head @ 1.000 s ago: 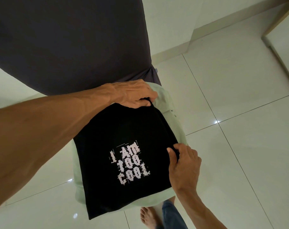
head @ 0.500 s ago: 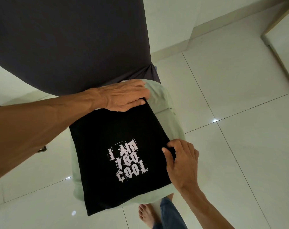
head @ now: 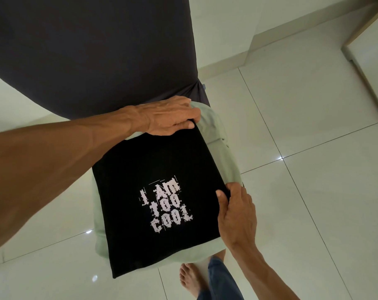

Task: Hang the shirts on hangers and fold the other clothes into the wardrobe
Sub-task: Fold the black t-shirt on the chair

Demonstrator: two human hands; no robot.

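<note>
A folded black T-shirt (head: 140,169) with white "I AM TOO COOL" print lies on top of a folded pale green garment (head: 224,148), both held above the floor. My left hand (head: 170,118) grips the far edge of the stack, thumb on the black shirt's far corner. My right hand (head: 235,215) pinches the black shirt's right edge, thumb on top. The underside of the stack is hidden.
A large dark grey cloth-covered surface (head: 86,50) fills the upper left, just behind the stack. Glossy white floor tiles (head: 313,148) spread to the right. A skirting board (head: 259,53) and a wooden frame edge (head: 365,20) sit far right. My bare foot (head: 190,278) and jeans leg are below.
The stack has shifted slightly left and back. My left hand flattened along the far edge, and my right hand slid a little along the black shirt's right edge.
</note>
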